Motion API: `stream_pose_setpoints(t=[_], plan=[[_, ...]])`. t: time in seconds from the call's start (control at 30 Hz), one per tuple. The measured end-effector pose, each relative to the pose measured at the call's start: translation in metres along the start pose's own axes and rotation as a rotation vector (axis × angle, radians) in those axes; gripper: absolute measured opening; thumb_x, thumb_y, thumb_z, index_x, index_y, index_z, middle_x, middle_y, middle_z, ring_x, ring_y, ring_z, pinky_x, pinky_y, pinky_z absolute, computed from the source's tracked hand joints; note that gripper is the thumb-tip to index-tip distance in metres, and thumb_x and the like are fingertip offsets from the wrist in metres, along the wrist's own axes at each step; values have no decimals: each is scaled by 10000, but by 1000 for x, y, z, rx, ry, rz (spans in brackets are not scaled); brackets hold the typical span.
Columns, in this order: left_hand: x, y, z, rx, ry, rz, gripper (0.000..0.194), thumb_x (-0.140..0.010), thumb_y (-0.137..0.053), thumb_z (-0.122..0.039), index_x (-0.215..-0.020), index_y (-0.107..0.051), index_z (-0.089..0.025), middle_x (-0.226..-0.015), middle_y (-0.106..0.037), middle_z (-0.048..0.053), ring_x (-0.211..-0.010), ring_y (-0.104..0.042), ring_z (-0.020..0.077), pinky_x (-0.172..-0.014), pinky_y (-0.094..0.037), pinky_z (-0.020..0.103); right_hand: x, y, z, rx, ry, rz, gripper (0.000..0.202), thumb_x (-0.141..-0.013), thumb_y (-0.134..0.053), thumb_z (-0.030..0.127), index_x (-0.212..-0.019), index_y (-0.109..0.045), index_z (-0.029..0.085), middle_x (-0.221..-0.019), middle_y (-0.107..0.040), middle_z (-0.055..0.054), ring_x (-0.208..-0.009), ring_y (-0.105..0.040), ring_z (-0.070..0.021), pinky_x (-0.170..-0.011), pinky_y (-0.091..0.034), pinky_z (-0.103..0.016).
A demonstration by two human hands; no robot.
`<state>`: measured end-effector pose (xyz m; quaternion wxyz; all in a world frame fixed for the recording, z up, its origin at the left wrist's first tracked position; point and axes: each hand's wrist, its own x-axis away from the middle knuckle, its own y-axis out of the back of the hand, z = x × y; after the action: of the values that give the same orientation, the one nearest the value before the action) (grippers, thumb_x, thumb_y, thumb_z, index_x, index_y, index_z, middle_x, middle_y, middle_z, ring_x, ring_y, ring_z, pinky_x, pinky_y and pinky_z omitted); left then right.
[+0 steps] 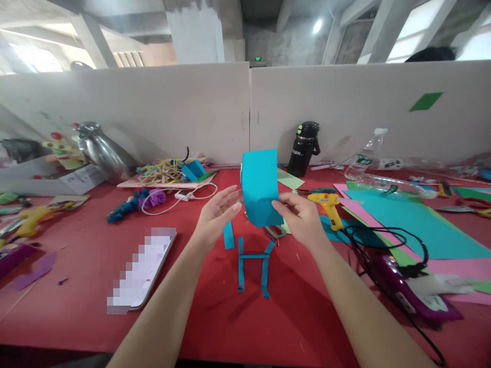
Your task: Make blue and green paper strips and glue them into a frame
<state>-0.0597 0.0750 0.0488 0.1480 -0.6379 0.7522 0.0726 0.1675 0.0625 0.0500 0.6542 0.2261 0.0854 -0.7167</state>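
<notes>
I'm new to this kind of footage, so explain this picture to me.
There is no robot here: a person works with two bare hands. The single picture comes from a camera on their head, looking forward and down.

The right hand pinches the right edge of a curved blue card. The left hand is open at its other side; whether it touches is unclear.

On the red table below, blue strips form an H-like shape. A phone lies to the left; a yellow glue gun and coloured sheets lie to the right.
</notes>
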Motion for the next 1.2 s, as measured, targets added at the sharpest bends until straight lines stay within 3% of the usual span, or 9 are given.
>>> stream_pose_setpoints(t=[0.1, 0.27, 0.5, 0.77, 1.2], plan=[[-8, -5, 2, 61, -5, -60, 565, -766, -856, -399, -1273, -693, -209, -1142, -781, 121, -1043, -739, 264, -896, -604, 375, -2, 0, -5, 21, 31, 71, 231, -896, -688, 429, -904, -740, 204, -873, -746, -43, -812, -677, -203, -745, -548, -323], [-16, -8, 1, -99, -89, -251, 364, -662, -900, -427, -869, -792, -149, -806, -788, 71, -742, -730, 210, -720, -622, 333, -3, -2, -11, 30, -19, 75, 251, -866, -727, 452, -944, -757, 215, -954, -772, -63, -873, -712, -234, -804, -572, -371], [-13, -9, 2, -225, -128, -157, 289, -767, -813, -439, -856, -807, -164, -765, -777, 47, -713, -714, 194, -700, -603, 307, -3, -4, -10, 6, 30, 87, 290, -902, -691, 478, -997, -757, 212, -954, -773, -63, -858, -707, -222, -782, -577, -349], [-13, -10, 1, -222, -184, -276, 246, -780, -815, -417, -854, -799, -183, -783, -756, 35, -724, -679, 168, -694, -543, 260, 1, -8, -10, 155, 95, -27, 255, -924, -662, 438, -938, -768, 207, -932, -785, -67, -849, -717, -228, -773, -577, -350], [-14, -7, -3, -245, -163, -263, 146, -847, -707, -297, -848, -765, -164, -684, -701, 17, -615, -616, 124, -600, -481, 222, 5, -8, 0, 273, 270, -4, 206, -988, -596, 341, -1022, -764, 227, -1025, -784, -67, -973, -719, -232, -883, -573, -372]])
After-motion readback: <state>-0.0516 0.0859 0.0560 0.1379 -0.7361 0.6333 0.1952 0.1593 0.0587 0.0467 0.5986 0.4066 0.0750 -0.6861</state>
